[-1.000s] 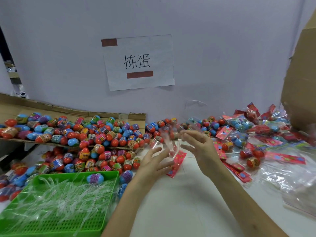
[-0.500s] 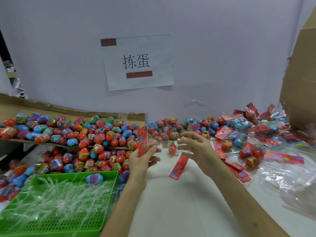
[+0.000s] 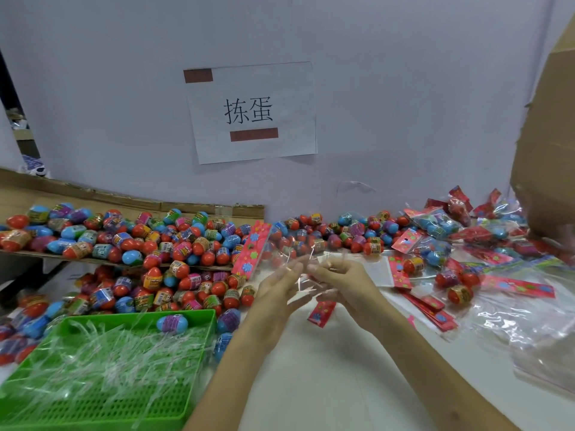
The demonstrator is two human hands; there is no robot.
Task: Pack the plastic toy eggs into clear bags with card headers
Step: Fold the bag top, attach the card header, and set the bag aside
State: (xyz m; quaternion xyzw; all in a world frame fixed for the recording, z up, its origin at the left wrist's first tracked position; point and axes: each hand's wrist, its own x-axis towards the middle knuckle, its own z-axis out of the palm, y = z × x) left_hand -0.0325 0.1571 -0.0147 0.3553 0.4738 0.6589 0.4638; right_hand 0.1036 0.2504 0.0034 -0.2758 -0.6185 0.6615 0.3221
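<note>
Now hands closer together: L hand [image 3: 275, 293], R hand [image 3: 342, 281] both pinch clear bag [image 3: 273, 253]; prob. opening mouth for eggs [image 3: 174, 244].

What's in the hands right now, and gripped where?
A clear bag with a red header. The right hand pinches its clear film, away from the header. The left hand is against the film too, but blur hides its grip.

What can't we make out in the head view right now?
Head view:
- Grip of left hand and right hand on the clear bag: motion blur, see-through film.
- Whether the bag holds an egg: lost against the egg pile behind.
- Cardboard box: cut by right edge.
- Egg labels: too small.
</note>
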